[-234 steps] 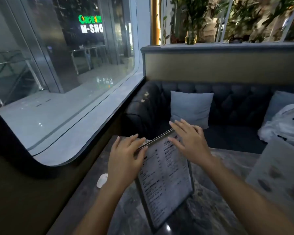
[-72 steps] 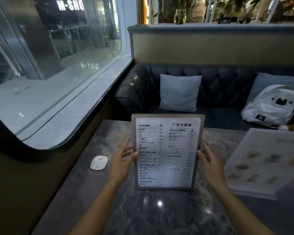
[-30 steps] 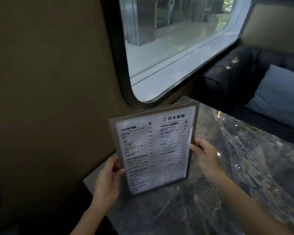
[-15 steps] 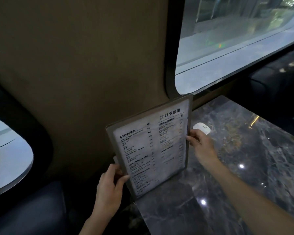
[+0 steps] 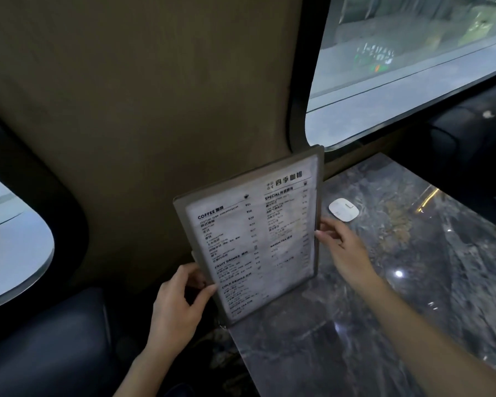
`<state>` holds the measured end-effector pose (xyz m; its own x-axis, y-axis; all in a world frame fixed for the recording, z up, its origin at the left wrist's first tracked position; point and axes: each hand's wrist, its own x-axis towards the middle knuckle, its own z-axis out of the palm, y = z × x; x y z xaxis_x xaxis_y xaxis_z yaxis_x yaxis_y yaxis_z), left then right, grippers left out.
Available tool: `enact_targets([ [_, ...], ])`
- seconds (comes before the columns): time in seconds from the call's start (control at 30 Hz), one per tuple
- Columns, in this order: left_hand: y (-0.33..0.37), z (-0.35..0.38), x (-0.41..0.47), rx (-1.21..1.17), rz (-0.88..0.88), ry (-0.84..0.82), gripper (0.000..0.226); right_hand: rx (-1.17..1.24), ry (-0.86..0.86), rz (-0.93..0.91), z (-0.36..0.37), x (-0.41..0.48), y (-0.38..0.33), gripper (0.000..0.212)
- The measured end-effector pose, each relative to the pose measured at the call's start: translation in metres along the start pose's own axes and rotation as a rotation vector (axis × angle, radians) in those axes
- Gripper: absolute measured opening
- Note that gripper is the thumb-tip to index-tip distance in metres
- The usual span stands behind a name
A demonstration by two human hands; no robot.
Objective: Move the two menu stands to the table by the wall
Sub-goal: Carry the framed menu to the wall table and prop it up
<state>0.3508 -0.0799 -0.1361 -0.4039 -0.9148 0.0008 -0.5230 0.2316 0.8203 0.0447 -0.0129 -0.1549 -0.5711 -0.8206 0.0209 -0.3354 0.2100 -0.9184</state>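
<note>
A menu stand [image 5: 255,233], a grey-framed sheet printed with coffee and drink lists, is held tilted above the near-left corner of a dark marble table [image 5: 384,310]. My left hand [image 5: 178,305] grips its lower left edge. My right hand [image 5: 341,250] holds its right edge at mid-height. The stand's bottom corner hangs just past the table's left edge. The second menu stand is out of view.
A small white rounded device [image 5: 343,209] lies on the table near the wall. A brown wall panel [image 5: 155,110] stands behind, with a window [image 5: 413,67] at the right. A dark sofa seat [image 5: 40,348] sits low at the left, another window corner [image 5: 12,245] above it.
The view has swung left from the sofa and window toward the wall panel. The menu stand has been lifted off the table and carried left with both hands.
</note>
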Motion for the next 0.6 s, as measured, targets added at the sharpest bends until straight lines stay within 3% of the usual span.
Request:
enact_targets([
  [0.2,-0.019,0.017,-0.012,0.102,-0.068,-0.069,0.044,-0.150,-0.045,0.159,0.000,-0.024,0.033,0.035],
  [0.47,-0.037,0.054,-0.023,0.133,-0.180,-0.024,0.019,-0.362,-0.068,0.130,0.011,-0.030,0.039,0.027],
  [0.6,-0.041,0.057,-0.024,0.134,-0.145,0.026,0.012,-0.413,-0.034,0.107,0.013,-0.025,0.039,0.021],
])
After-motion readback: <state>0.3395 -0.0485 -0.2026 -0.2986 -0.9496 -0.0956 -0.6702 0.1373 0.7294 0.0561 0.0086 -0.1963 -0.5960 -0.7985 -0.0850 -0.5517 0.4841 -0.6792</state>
